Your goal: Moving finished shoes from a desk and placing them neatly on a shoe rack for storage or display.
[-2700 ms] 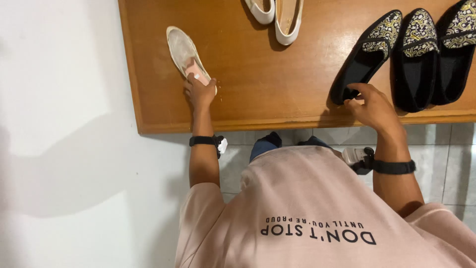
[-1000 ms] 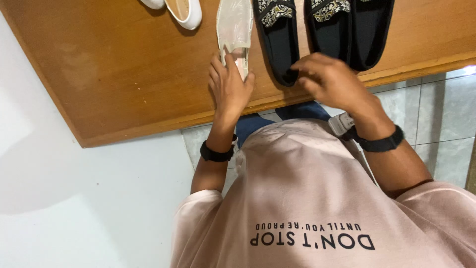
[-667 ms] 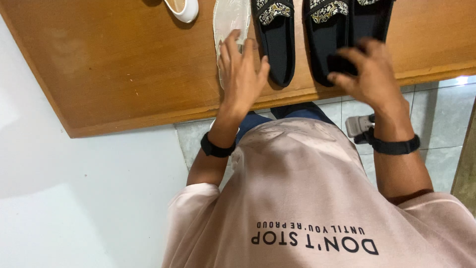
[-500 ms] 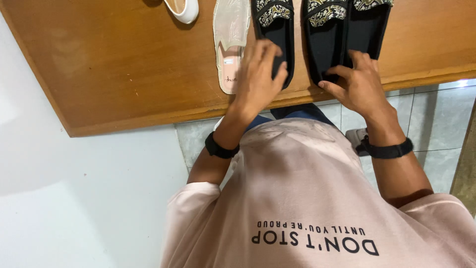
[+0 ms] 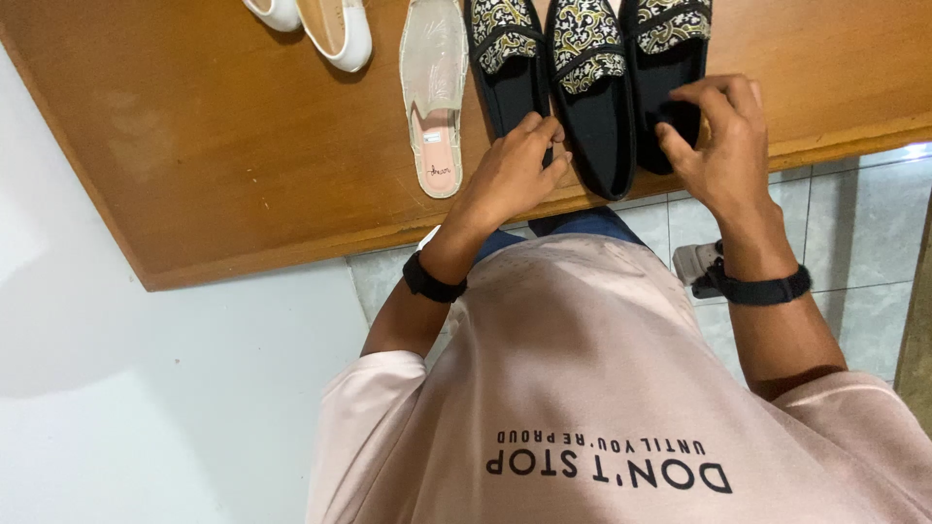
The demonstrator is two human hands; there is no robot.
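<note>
Left hand (image 5: 513, 173), centre of frame, fingers curled and pinching the heel edge of the left black loafer (image 5: 512, 68). Right hand (image 5: 716, 141), right of centre, fingers bent, thumb and fingertips gripping the heel of the right black loafer (image 5: 670, 68). A middle black loafer (image 5: 592, 97) lies between the two, touching both, untouched by either hand.

Change since a few seconds back: the left hand has let go of the beige mesh mule (image 5: 435, 92), which then lay far out at the left of the counter (image 5: 223, 165). The mule now rests just beside the left black loafer, toe up-frame, in line with them. Both hands have shifted onto the black shoes. White flats (image 5: 335, 29) sit upper left, apart. Judgement: the row is closing up, shoes side by side along the counter's near edge.
</note>
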